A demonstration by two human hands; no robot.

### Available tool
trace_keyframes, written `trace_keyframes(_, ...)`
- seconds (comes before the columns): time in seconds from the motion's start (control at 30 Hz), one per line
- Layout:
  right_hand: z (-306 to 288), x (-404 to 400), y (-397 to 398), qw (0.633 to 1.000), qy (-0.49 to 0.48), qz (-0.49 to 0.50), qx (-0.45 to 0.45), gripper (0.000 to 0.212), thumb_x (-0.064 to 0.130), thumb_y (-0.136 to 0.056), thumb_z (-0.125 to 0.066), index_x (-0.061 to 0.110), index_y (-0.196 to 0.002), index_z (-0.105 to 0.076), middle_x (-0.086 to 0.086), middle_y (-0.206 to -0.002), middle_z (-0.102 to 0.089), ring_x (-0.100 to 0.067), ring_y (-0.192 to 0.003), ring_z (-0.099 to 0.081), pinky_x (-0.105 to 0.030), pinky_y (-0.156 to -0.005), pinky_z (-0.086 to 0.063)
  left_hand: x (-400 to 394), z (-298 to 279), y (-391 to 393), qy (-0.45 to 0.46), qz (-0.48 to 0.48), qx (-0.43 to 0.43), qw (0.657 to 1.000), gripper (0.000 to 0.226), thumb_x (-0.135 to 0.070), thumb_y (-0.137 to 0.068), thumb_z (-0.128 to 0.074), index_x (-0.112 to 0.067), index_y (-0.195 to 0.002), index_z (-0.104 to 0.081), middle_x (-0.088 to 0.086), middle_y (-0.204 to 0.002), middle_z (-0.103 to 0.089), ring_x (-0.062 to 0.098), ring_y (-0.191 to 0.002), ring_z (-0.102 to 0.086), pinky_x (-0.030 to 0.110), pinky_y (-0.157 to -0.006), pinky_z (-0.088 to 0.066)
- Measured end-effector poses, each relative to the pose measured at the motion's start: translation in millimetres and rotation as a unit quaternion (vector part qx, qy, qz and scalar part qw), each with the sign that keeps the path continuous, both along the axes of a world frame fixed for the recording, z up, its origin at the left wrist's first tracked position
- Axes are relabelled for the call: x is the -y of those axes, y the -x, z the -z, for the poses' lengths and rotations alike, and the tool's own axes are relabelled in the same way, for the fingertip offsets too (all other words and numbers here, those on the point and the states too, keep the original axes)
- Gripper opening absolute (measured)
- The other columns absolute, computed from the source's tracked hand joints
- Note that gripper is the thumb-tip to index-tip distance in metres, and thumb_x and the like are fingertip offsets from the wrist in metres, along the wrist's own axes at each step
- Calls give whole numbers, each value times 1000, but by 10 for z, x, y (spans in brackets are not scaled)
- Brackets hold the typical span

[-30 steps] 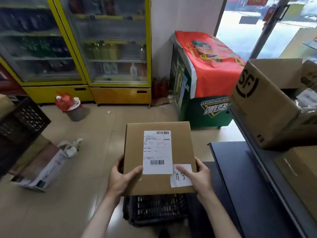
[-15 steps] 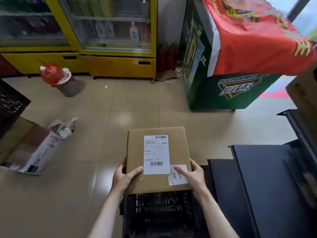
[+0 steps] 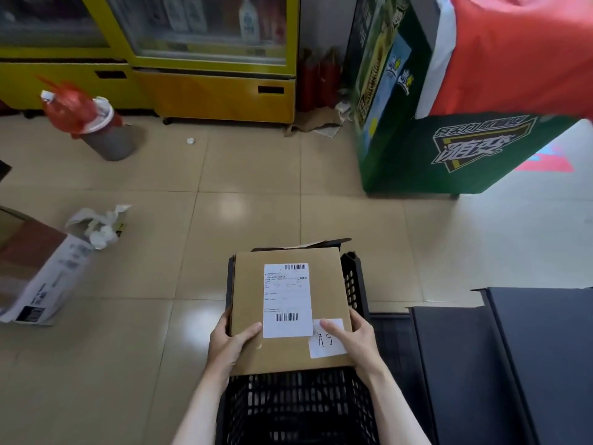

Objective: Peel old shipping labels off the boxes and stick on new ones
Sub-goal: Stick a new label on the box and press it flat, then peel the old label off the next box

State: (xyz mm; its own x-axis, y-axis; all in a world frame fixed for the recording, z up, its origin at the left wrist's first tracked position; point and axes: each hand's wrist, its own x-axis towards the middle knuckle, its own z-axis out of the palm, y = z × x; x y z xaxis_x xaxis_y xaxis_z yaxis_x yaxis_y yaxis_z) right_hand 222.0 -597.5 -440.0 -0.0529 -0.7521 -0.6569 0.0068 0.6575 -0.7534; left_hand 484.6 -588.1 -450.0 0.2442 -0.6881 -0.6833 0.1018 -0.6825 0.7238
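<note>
- You are showing two bare forearms, coming up from the near edge of the view, one at the left and one at the right.
- You are wearing no sleeve that reaches into view on either arm; both are uncovered from the near edge up to the wrist.
- Your left hand (image 3: 231,343) is wearing no glove, ring or band that can be seen.
- Your right hand (image 3: 354,340) is likewise going ungloved, with a bare wrist carrying no watch or strap.
- Your fingernails are looking short and unpainted where the thumbs are showing.
- The rest of your body is staying out of the view.
</note>
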Motion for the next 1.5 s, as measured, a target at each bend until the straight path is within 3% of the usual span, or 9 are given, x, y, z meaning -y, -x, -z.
trace_keyframes(0.2, 300, 53, 20, 1000, -6, 8, -3, 66, 24, -76, -90, 24, -134, -58, 7, -104, -79, -13, -97, -76, -33, -89, -59, 41, 304, 9, 13, 6, -4, 1000, 64, -14, -76, -85, -28, -129, -52, -2, -109, -74, 14, -93, -73, 28, -71, -58)
trace_keyframes(0.37, 380, 47, 12, 1000, -7, 9, -20, 63, 23, -75, -90, 26, -130, -59, 11, -102, -79, -11, -96, -75, -31, -86, -60, 10, 457, -10, 14, 13, 21, 1000, 84, -38, -62, -84, -29, -139, -50, -7, -117, -72, 13, -106, -69, 42, -99, -52)
trace_keyframes(0.53, 377, 40, 11, 998, -19, -3, -59, 65, 27, -72, -92, 24, -129, -62, 14, -102, -78, -6, -97, -74, -34, -93, -58, 7, 328, 62, 24, 46, 107, 993, 58, -23, -83, -80, -25, -134, -53, -8, -117, -68, 10, -105, -65, 24, -83, -48)
trace_keyframes(0.73, 117, 16, -51, 987, 15, -21, -158, 80, 25, -72, -91, 19, -142, -52, 20, -113, -66, 6, -104, -61, -12, -81, -48, 59, -2, 14, 31, 95, 174, 980, 83, -28, -82, -80, -21, -152, -36, -4, -151, -44, 18, -138, -43, 40, -113, -38)
trace_keyframes(0.87, -296, 31, -55, 967, 53, -59, -242, 77, 35, -80, -82, 20, -147, -47, 9, -142, -53, -9, -128, -50, -26, -103, -42, 146, -433, -33, 63, 164, 229, 957, 72, -25, -87, -72, -24, -150, -39, -2, -152, -42, 18, -140, -40, 37, -112, -37)
trace_keyframes(1.1, -1366, -162, 172, 832, 193, -188, -486, 61, 58, -87, -55, 33, -141, -53, 18, -144, -51, -10, -140, -42, -31, -119, -30, 220, -1581, 143, 195, 336, 323, 863, 58, -42, -81, -65, -23, -135, -58, -13, -137, -53, 15, -129, -52, 25, -103, -38)
trace_keyframes(1.17, -1682, -307, 298, 795, 219, -174, -538, 54, 61, -80, -55, 34, -126, -65, 18, -129, -62, -13, -128, -56, -34, -111, -42, 227, -1832, 274, 243, 358, 319, 843, 67, -57, -69, -49, -28, -127, -63, -23, -123, -54, 10, -118, -58, 25, -96, -42)
trace_keyframes(1.4, -2779, -1083, 745, 714, 246, -88, -649, 54, 66, -76, -54, 33, -116, -70, 16, -116, -67, -15, -108, -66, -36, -99, -52, 91, -2776, 1056, 473, 474, 327, 667, 41, -55, -73, -55, -36, -103, -75, -21, -104, -69, -4, -91, -58, 8, -84, -35)
trace_keyframes(1.5, -3181, -1476, 902, 694, 229, -38, -681, 50, 63, -78, -59, 30, -115, -68, 12, -112, -67, -15, -103, -66, -37, -92, -56, 33, -3144, 1410, 526, 507, 318, 605, 44, -57, -73, -55, -35, -106, -75, -18, -106, -69, 5, -90, -65, 19, -77, -50)
